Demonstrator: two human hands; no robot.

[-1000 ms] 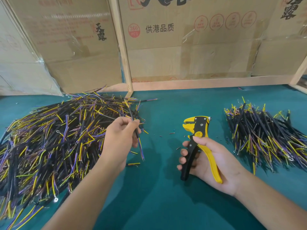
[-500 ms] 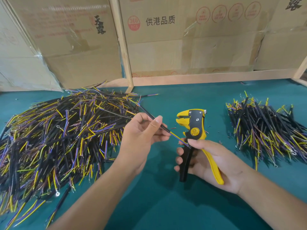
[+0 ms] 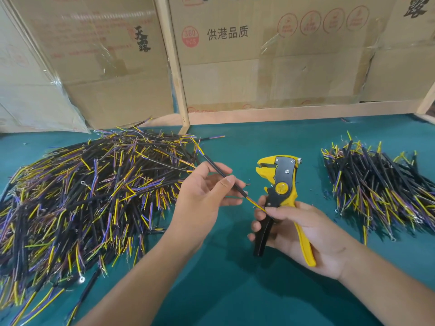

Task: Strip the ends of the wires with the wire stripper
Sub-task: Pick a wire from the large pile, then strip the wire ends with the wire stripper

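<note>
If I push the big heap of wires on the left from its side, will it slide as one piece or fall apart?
Probably it spreads apart: the big heap is loose, crossed strands, not tied. Some would likely drag together, since they lie tangled. The single wire in the left hand stays nearly straight, so strands seem fairly stiff.

Bright, even light, soft shadows, wide-angle bending at edges, slight blur.
</note>
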